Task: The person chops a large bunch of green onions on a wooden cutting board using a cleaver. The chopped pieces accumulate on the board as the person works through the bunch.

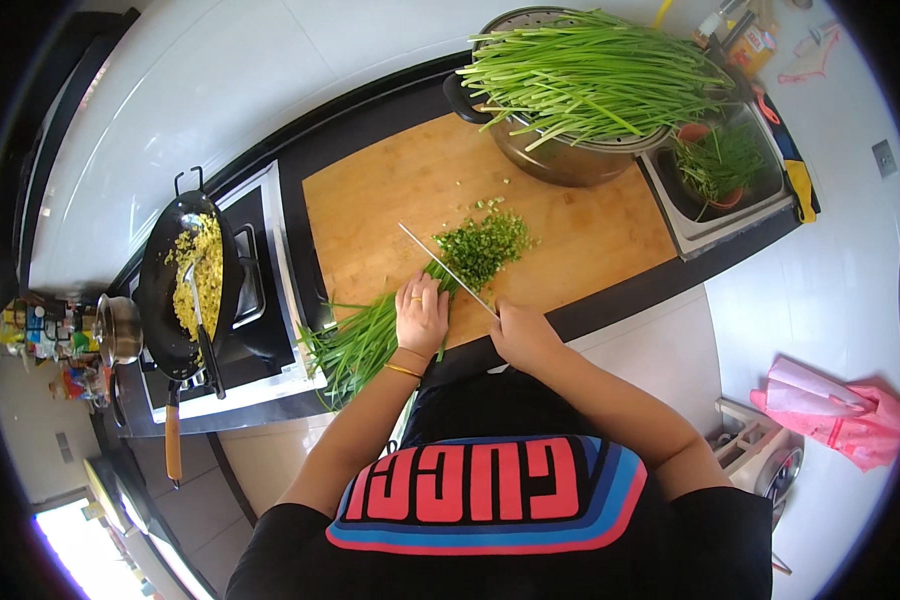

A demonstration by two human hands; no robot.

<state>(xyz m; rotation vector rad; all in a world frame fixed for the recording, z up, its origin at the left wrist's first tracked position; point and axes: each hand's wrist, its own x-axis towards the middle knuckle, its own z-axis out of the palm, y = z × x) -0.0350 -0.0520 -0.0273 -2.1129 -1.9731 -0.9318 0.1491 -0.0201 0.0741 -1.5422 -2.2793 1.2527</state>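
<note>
My left hand (pixel 423 313) presses down on a bunch of long green chives (pixel 365 340), its fingers curled over the stalks. Their ends hang past the near left edge of the wooden cutting board (pixel 370 190). In my right hand (pixel 522 338) is the handle of a kitchen knife (pixel 455 275); its thin blade points up and left, just beside my left fingertips. A heap of finely chopped chives (pixel 485 245) lies against the blade's far right side. Small cut bits are scattered beyond it.
A large steel pot (pixel 560 160) topped with whole chives (pixel 600 75) stands at the board's far right. Beyond it, the sink (pixel 695 225) holds more greens (pixel 715 165). On the left stove, a black wok (pixel 160 270) contains yellow scrambled food (pixel 205 260) and a spatula (pixel 202 330), near a small saucepan (pixel 120 330).
</note>
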